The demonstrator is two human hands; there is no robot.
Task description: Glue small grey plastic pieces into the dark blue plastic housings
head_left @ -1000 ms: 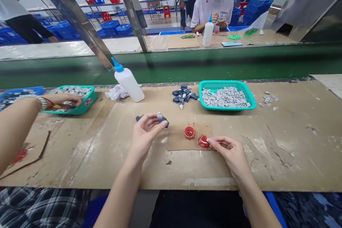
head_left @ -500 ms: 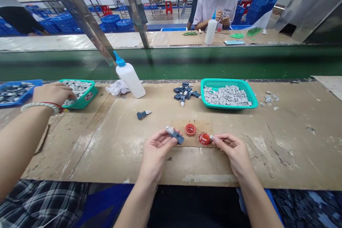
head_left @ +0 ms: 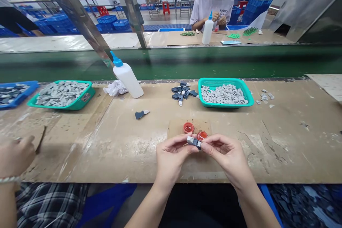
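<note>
Between thumb and fingers, my left hand (head_left: 172,158) grips a dark blue-grey plastic part (head_left: 194,142) with a light grey end facing left. My right hand (head_left: 228,153) is closed in a pinch at the part's right end, on a small light grey plastic piece mostly hidden by the fingertips. The two hands nearly meet. Just beyond them sit two red caps holding wet red liquid: the left cap (head_left: 188,127) shows whole, while my fingers partly cover the right cap (head_left: 202,135). A single dark part with a grey tip (head_left: 141,114) lies farther left.
A green basket of grey pieces (head_left: 226,105) stands behind, beside a pile of dark parts (head_left: 183,91). Left are a tilted white bottle (head_left: 128,80), another green basket (head_left: 80,105), a blue tray (head_left: 33,87) and a co-worker's hand (head_left: 16,153). A person sits across the green belt (head_left: 165,62).
My right hand has brought the small grey piece from the right cap leftward to the dark part. My left hand has moved right. The co-worker's hand has left the left basket, toward the front edge.
</note>
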